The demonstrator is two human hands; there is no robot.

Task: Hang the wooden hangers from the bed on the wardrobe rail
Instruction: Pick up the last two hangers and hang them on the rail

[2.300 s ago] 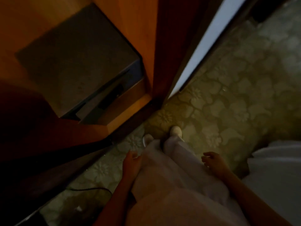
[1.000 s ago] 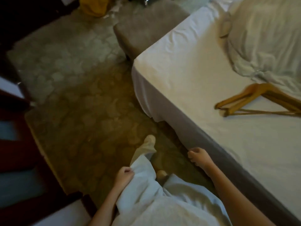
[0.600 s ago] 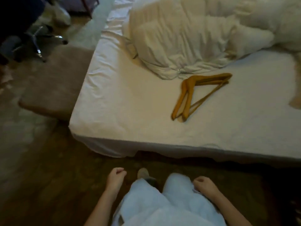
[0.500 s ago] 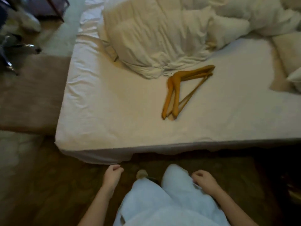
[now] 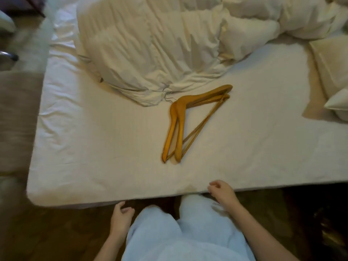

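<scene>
Two wooden hangers (image 5: 180, 119) lie stacked on the white bed sheet (image 5: 94, 140), their metal hooks (image 5: 165, 94) tucked against the crumpled duvet. My right hand (image 5: 222, 191) hovers at the bed's near edge, below the hangers, fingers loosely curled and holding nothing. Lower down, beside my leg, my left hand (image 5: 121, 217) hangs just under the mattress edge, also loosely curled and empty. The wardrobe and its rail are out of view.
A rumpled white duvet (image 5: 169, 38) covers the far part of the bed, with pillows (image 5: 335, 76) at the right. A brown rug (image 5: 17, 113) lies on the floor to the left, by a chair leg (image 5: 9, 55).
I have turned from the wardrobe to face the bed and stepped up to its edge. The hangers now lie straight ahead, and my right hand has risen to the mattress edge.
</scene>
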